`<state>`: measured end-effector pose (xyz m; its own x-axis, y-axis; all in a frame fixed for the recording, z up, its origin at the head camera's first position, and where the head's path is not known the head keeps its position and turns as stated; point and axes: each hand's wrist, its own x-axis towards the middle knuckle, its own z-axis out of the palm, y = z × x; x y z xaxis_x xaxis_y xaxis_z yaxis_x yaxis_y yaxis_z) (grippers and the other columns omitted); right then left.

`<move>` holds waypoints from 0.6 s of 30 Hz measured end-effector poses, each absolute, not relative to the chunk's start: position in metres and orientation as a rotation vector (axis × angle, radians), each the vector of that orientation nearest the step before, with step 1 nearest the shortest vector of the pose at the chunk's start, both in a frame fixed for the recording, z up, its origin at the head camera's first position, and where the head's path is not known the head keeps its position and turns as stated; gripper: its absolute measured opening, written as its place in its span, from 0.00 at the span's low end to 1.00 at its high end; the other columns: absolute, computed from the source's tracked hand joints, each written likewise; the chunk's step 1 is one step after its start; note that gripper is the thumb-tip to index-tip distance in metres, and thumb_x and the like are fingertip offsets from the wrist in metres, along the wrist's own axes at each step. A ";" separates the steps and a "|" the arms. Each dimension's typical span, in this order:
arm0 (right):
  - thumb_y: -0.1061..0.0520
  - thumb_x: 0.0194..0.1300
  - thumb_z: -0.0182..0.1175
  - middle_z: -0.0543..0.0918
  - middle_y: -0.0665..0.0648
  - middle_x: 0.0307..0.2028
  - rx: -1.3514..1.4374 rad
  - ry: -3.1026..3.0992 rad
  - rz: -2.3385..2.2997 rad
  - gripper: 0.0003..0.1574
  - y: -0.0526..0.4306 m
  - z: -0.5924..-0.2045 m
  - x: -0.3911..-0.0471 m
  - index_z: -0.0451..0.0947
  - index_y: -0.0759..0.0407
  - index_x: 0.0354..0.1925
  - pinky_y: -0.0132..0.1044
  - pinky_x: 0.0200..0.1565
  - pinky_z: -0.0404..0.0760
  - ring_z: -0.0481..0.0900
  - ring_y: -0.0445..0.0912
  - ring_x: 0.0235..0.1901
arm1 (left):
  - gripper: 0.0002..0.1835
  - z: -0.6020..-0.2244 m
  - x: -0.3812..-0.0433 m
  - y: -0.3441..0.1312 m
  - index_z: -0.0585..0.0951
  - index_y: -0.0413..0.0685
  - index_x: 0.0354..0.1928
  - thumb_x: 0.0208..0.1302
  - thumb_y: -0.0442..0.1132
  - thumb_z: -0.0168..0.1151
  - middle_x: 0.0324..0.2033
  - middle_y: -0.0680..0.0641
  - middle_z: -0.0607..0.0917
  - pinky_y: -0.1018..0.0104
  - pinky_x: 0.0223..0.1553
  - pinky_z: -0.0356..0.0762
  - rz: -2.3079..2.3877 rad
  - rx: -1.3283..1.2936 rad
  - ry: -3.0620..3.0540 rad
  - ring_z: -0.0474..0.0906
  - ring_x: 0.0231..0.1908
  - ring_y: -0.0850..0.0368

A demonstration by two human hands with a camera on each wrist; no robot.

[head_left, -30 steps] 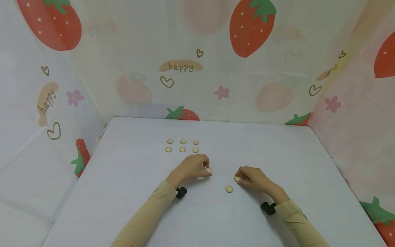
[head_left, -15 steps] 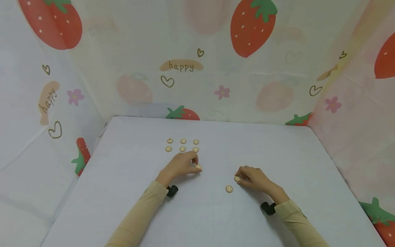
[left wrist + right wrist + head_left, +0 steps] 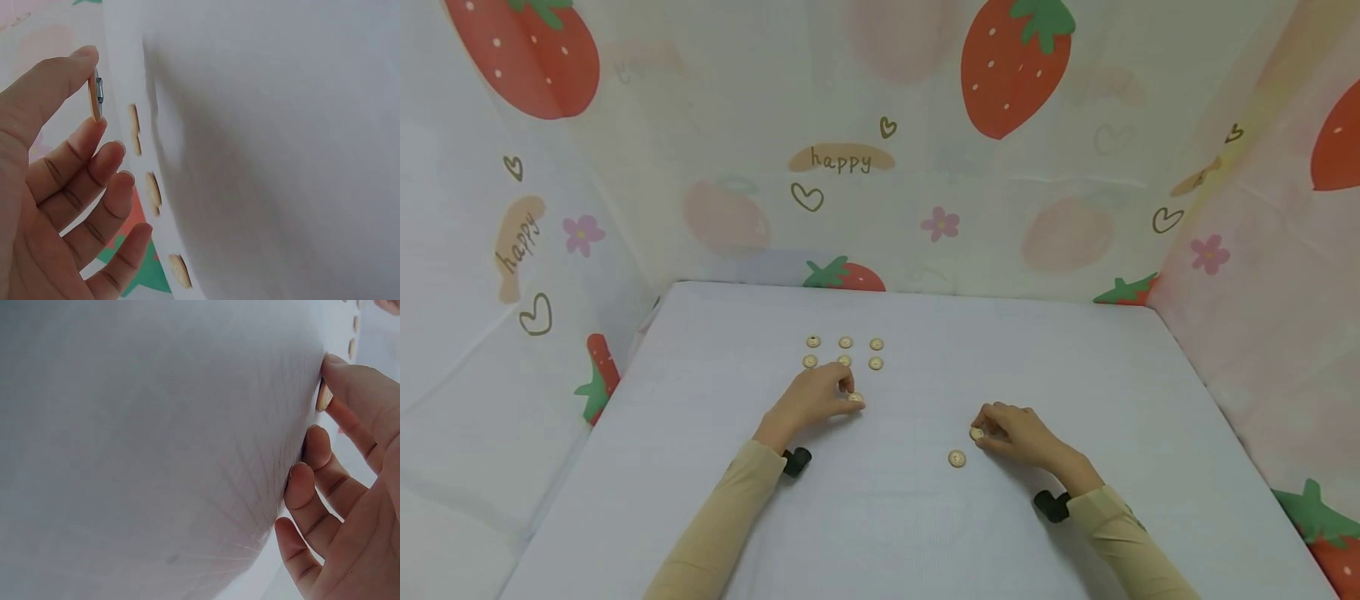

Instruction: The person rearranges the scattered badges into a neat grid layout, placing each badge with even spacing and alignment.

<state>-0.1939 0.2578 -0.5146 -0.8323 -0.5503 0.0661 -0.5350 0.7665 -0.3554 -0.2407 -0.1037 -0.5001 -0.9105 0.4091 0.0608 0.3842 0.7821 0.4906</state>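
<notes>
My left hand point(image 3: 812, 394) pinches a round tan button point(image 3: 855, 398) between thumb and index finger, just in front of two rows of similar buttons. In the left wrist view this button point(image 3: 94, 97) is edge-on and raised off the table, a small metal fitting on its back. My right hand point(image 3: 1017, 433) is down at the table, right of the middle, with thumb and index finger around another button point(image 3: 976, 434). Seen from the right wrist, that button point(image 3: 324, 397) is partly hidden by the thumb. A loose button point(image 3: 957, 458) lies just left of the right hand.
Several buttons stand in two rows towards the back, a far row point(image 3: 846, 342) and a near row point(image 3: 876, 363). The white-covered table point(image 3: 887, 525) ends at a strawberry-print curtain point(image 3: 737, 125) behind and at the sides.
Carrying its button, my left hand has moved leftwards and slightly away from me, towards the rows. The right hand and the loose button have stayed in place.
</notes>
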 end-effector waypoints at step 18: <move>0.49 0.61 0.61 0.76 0.44 0.32 -0.892 2.894 -0.558 0.11 0.257 -0.514 -0.194 0.75 0.48 0.41 0.44 0.40 0.70 0.73 0.38 0.34 | 0.19 -0.508 -0.249 -0.142 0.76 0.50 0.29 0.49 0.55 0.69 0.28 0.53 0.78 0.64 0.32 0.68 0.714 0.520 3.024 0.69 0.26 0.59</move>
<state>-0.1938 0.2568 -0.5136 -0.8303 -0.5554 0.0467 -0.5330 0.7666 -0.3582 -0.2486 -0.1419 -0.5082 -0.9456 0.3146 0.0832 0.3186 0.8428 0.4337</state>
